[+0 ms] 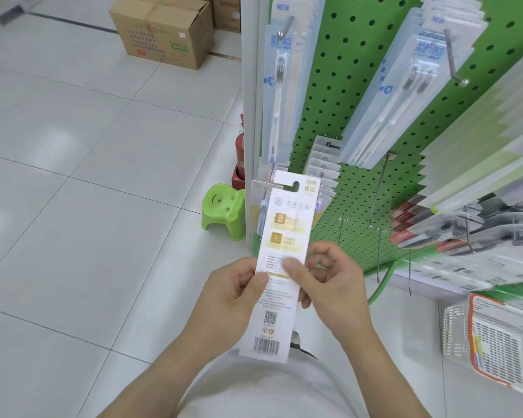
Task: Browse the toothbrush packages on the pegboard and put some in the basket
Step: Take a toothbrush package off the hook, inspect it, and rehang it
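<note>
1. Green pegboard fills the two o'clock side, above pale floor tiles.
2. Both hands, left hand and right hand, pinch one toothbrush package at centre, printed back up.
3. Read it held steady, then carry it toward the basket at four o'clock.

you hold a toothbrush package whose back is matt white card with gold printed panels, your left hand and right hand pinching it. behind the package, the pegboard looks like painted green metal, smooth and perforated, with bare metal hooks. the packs hanging on it are clear glossy plastic over pale card. left of the package, a stool is shiny green plastic (moulded), the floor glossy white tile, the box plain brown cardboard. right of it, the basket is white plastic mesh.
</note>
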